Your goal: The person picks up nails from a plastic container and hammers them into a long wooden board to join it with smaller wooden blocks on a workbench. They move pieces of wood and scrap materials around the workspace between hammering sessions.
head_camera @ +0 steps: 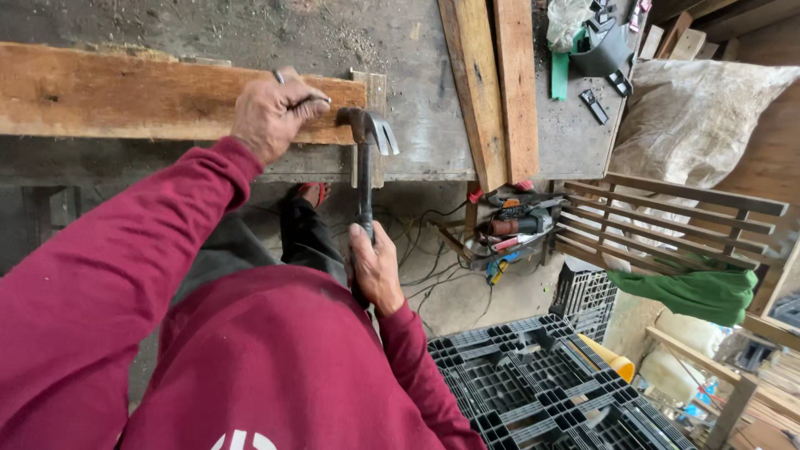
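- Rough grey table (250, 33) fills the top of your view, dusty and gritty, with the long wooden plank (125, 96) lying flat along its near edge; take that plank as your landmark.
- Your left hand (271, 112) rests on the plank's right end, its grip pinched shut around a small nail (278, 77) that sticks up above the knuckles. Those fingers sit just beside the hammer head, so a glancing blow would likely land on them.
- Your right hand (375, 267) has its grip closed low on the handle of the claw hammer (367, 142), whose head touches the plank's right end. Held that far down, the head may wander off line.
- At the plank's right end a short wood block (375, 92) stands crosswise; a jolt could knock it loose.
- Right of the plank, two long boards (492, 83) lie angled on the table and overhang its edge; vibration might walk them off.
- Below the plank's right end, tangled cables (433, 250) and power tools (517, 221) lie on the floor beside a black plastic pallet (542, 383), so stepping back risks a trip.
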